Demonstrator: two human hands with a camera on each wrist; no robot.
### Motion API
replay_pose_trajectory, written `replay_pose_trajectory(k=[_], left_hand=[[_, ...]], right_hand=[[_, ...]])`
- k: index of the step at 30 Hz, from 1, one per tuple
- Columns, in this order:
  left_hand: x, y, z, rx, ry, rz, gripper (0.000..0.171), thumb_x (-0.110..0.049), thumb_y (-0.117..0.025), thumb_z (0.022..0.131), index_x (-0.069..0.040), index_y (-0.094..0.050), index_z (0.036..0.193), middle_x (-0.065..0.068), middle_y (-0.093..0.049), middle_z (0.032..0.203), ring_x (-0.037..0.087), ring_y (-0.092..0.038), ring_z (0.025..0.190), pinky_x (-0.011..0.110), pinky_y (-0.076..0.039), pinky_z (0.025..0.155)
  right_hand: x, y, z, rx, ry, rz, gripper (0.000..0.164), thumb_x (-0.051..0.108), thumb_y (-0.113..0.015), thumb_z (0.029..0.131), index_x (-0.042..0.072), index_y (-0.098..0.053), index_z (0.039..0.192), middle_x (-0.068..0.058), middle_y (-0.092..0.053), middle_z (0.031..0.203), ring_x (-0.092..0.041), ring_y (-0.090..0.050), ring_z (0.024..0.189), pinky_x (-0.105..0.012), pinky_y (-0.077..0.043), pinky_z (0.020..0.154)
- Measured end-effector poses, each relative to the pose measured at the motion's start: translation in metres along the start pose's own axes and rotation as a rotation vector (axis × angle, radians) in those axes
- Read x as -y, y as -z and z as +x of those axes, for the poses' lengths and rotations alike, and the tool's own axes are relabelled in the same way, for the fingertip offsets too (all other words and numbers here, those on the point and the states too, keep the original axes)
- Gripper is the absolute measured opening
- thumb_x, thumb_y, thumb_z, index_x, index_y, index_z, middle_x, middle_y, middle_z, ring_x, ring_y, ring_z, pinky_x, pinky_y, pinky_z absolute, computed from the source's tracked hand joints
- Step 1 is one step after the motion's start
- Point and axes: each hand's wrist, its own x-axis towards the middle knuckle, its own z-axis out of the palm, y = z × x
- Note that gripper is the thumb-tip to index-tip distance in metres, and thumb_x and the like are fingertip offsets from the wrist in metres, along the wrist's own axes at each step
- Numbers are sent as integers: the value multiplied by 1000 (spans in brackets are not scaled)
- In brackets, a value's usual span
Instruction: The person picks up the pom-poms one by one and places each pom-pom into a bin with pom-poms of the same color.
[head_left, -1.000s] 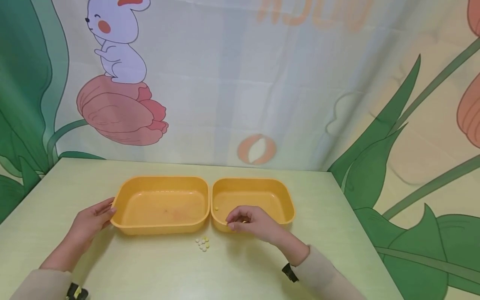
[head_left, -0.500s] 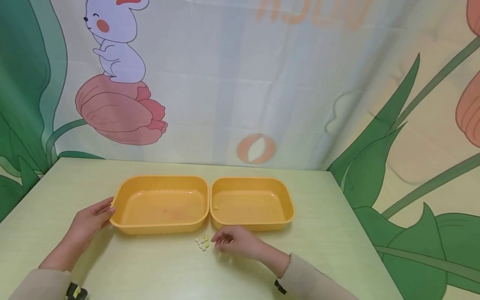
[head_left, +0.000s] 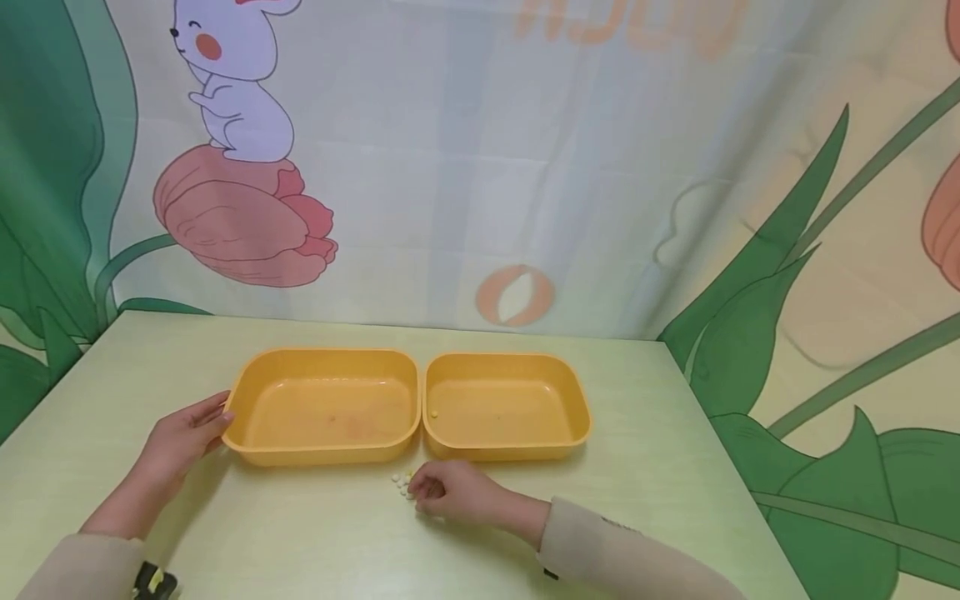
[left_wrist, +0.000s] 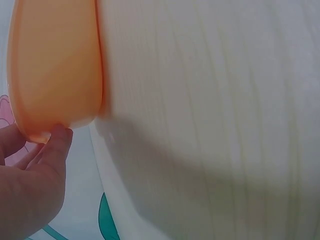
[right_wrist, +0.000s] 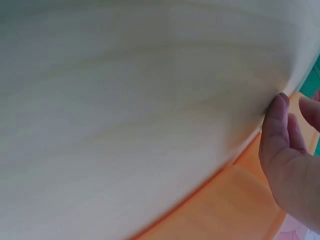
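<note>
Tabletop (head_left: 300,533) extends in front of the left tray (head_left: 322,404), its outer rim gripped by the left hand (head_left: 180,437); small pellets (head_left: 406,481) adjoin the right hand (head_left: 457,494), fingers curled, pinch indeterminable.

Large, blurred orange letters (head_left: 617,15) stand at the top of the pale, wrinkled cloth backdrop (head_left: 495,167) in the head view. The upper edge cuts them off, and no word can be read.
</note>
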Motion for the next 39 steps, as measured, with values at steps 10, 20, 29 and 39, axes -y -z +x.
replay_pose_trajectory(k=[10, 20, 29, 39], left_hand=[[-4, 0, -1, -6, 9, 1, 64, -31, -40, 112, -1, -14, 162, 29, -23, 165, 45, -33, 151, 29, -53, 101], [-1, -1, 0, -8, 14, -4, 64, -31, -40, 112, -1, -14, 162, 29, -23, 165, 46, -33, 151, 33, -50, 104], [-1, -1, -3, -5, 6, -7, 63, -29, -41, 112, 0, -15, 161, 30, -23, 164, 46, -33, 151, 32, -50, 103], [0, -1, -1, 4, -4, -13, 64, -30, -41, 112, 0, -14, 162, 30, -23, 164, 46, -33, 151, 31, -51, 103]], right_hand=[[0, -2, 8, -16, 22, -83, 14, 1, -72, 90, 4, -73, 104, -5, -73, 89, 3, -52, 74, -9, -49, 70], [8, -2, 9, 1, 1, -118, 12, -1, -73, 89, 6, -76, 99, 6, -63, 78, 3, -48, 69, -9, -43, 65], [9, -5, 8, -1, 15, -182, 6, 5, -76, 89, 9, -77, 93, 6, -62, 74, 4, -46, 67, -10, -42, 64], [10, -4, 7, -4, 10, -142, 4, 5, -76, 89, 8, -76, 90, 6, -63, 74, 4, -47, 67, -9, -43, 63]])
